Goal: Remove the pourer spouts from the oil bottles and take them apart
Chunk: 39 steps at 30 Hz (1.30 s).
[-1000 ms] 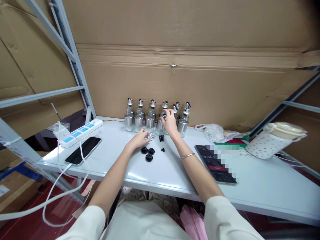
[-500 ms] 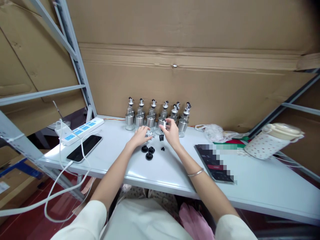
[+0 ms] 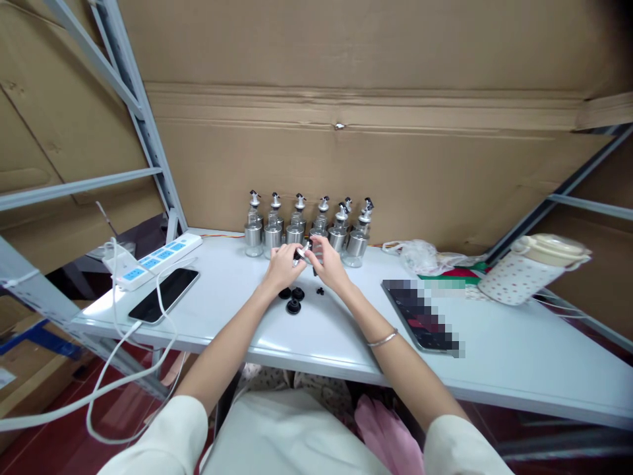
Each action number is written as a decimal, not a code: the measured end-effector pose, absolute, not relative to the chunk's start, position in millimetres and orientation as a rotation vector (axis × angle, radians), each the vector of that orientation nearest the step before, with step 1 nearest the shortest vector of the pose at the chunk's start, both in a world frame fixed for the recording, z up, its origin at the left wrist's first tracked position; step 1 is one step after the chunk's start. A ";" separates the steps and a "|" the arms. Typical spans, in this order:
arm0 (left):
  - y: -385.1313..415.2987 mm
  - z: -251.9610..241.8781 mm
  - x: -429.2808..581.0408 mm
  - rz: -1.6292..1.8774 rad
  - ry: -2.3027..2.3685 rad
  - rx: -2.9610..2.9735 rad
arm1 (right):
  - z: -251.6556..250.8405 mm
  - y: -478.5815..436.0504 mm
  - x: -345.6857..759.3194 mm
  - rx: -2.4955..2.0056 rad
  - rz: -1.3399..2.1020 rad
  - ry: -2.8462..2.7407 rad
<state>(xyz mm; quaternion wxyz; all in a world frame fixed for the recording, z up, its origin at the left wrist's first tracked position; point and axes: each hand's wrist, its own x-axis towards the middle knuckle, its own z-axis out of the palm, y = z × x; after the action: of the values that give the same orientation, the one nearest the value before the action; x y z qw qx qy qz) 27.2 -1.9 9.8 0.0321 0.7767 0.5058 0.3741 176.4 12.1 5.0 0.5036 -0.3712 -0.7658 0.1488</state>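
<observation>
My left hand (image 3: 285,267) and my right hand (image 3: 328,264) meet above the table, in front of the bottles. Between their fingertips is a small silver-and-black bottle spout (image 3: 303,252), pinched from both sides; its finer parts are too small to make out. Three round black stoppers (image 3: 293,307) lie close to my left wrist. A little cluster of tiny black pieces (image 3: 320,291) rests near my right wrist. Behind my hands stand several glass oil bottles (image 3: 254,237) with steel sleeves, and several silver spouts with black tips (image 3: 300,200) show above them.
On the left of the white table (image 3: 336,336) are a power strip (image 3: 153,260) and a phone (image 3: 164,295) with white cables. At right lie a tablet-like device (image 3: 418,316), a crumpled plastic bag (image 3: 420,256) and a dotted jug (image 3: 514,277). Cardboard (image 3: 420,185) backs the table.
My hands have come together, the left moving right and up, the right shifting slightly left. A silver-and-black spout now sits between them. The whole view has shifted slightly.
</observation>
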 end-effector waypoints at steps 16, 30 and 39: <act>-3.5 7.4 32.6 1.098 1.523 2.491 | 7.7 8.6 179.6 -1.128 -0.373 -2.211; 6.4 8.1 15.3 1.290 1.606 2.424 | 4.1 38.0 225.7 -1.462 0.164 -2.008; 4.1 10.0 15.6 1.228 1.599 2.432 | -13.8 45.9 228.9 -1.472 0.274 -2.246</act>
<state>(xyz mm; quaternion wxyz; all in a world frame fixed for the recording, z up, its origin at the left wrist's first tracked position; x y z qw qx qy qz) 15.6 4.1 10.0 -0.0089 0.7699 0.5062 0.3886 228.9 45.9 -13.8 0.2193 -0.5321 -0.8117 0.0991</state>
